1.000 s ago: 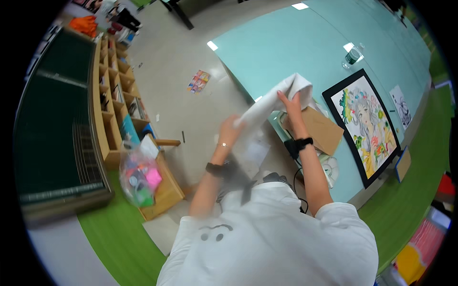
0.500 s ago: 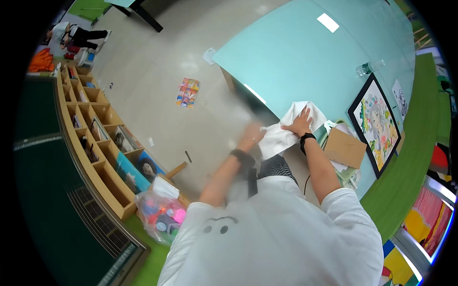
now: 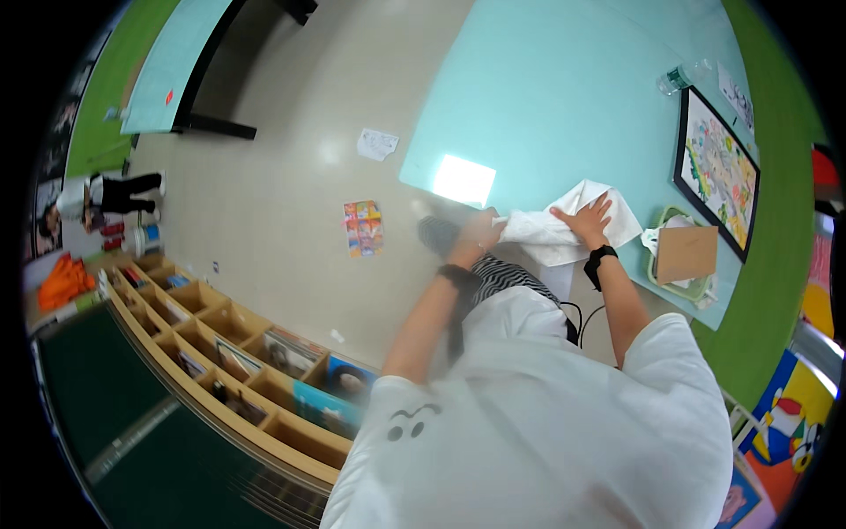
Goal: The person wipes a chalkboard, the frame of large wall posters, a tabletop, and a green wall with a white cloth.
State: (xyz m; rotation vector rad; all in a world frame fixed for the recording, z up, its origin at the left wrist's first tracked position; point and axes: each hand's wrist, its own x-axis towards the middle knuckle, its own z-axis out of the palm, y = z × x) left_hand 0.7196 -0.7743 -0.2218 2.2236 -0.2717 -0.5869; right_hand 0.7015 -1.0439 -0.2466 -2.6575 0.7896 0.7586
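Observation:
A white cloth (image 3: 551, 236) lies across the near edge of the pale turquoise table (image 3: 529, 106), part of it hanging over. Its left end is bunched in the closed fingers of my left hand (image 3: 483, 231), which hovers just off the table edge. My right hand (image 3: 586, 222) rests flat on the cloth with its fingers spread. To the right of that hand stands a green basket (image 3: 656, 264) holding papers and a brown cardboard piece (image 3: 687, 254).
A black-framed colourful drawing (image 3: 718, 167) and a clear plastic bottle (image 3: 683, 78) lie on the table's right side. Paper (image 3: 377, 144) and a colourful sheet (image 3: 363, 227) are on the floor. A wooden cubby shelf (image 3: 233, 322) stands left; a person (image 3: 115, 196) stands far left.
My view has turned and I stand further along the table. The cloth is drawn out straighter between my hands, its left end now twisted. My right hand stays spread on it.

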